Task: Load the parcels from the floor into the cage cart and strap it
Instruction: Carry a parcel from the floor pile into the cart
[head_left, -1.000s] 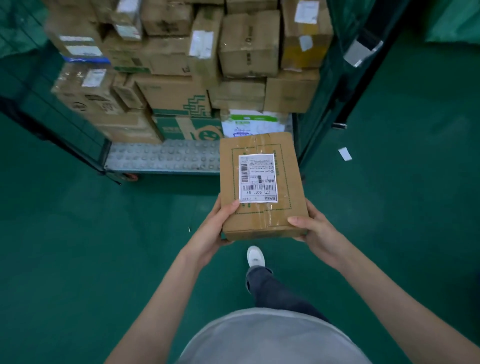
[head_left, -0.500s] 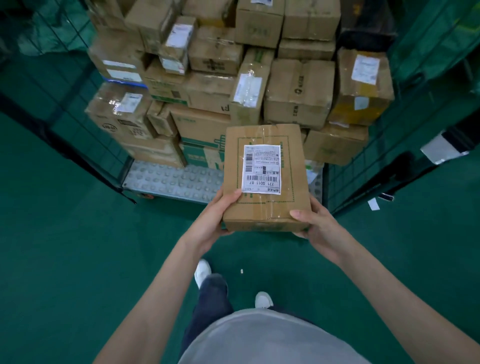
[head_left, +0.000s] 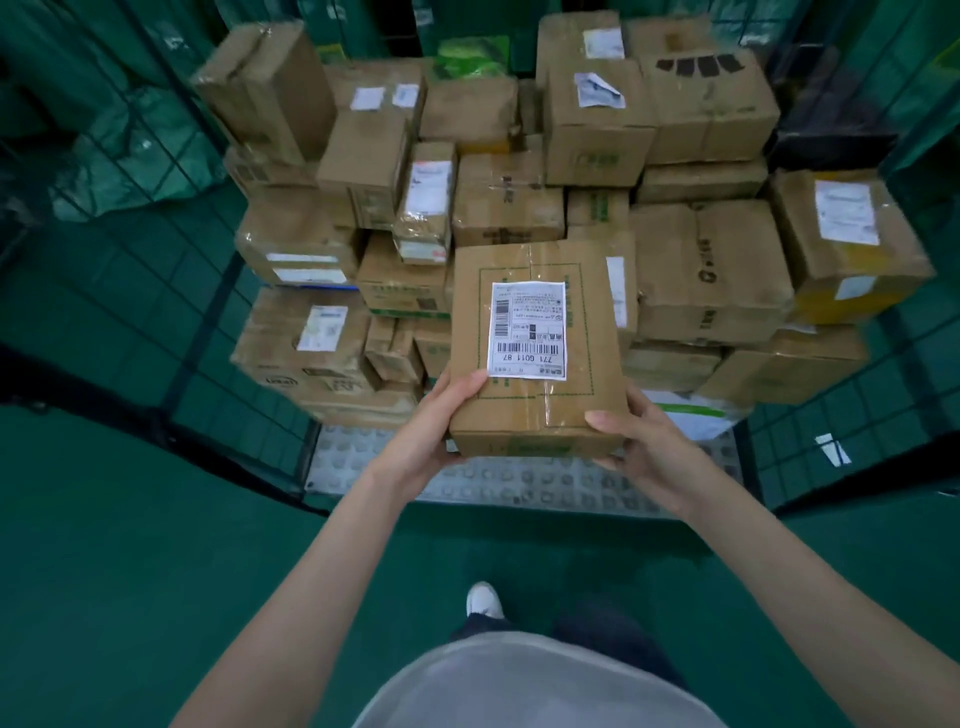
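I hold a flat brown cardboard parcel (head_left: 537, 384) with a white barcode label on top, level in front of me. My left hand (head_left: 434, 423) grips its near left corner, thumb on top. My right hand (head_left: 641, 441) grips its near right corner, thumb on top too. The parcel hangs over the front edge of the cage cart's studded metal floor (head_left: 363, 460). Behind it, a tall stack of cardboard parcels (head_left: 711, 270) fills the cart.
Green mesh cage walls (head_left: 156, 322) stand on the left and on the right (head_left: 852, 415). A white and green bag (head_left: 696, 415) lies low at the right of the stack. Green floor (head_left: 130, 571) surrounds me; my shoe (head_left: 483, 600) is below.
I have stepped closer to the cart. The parcel in both hands has moved forward and now hangs over the cart's floor. The stack looms larger.
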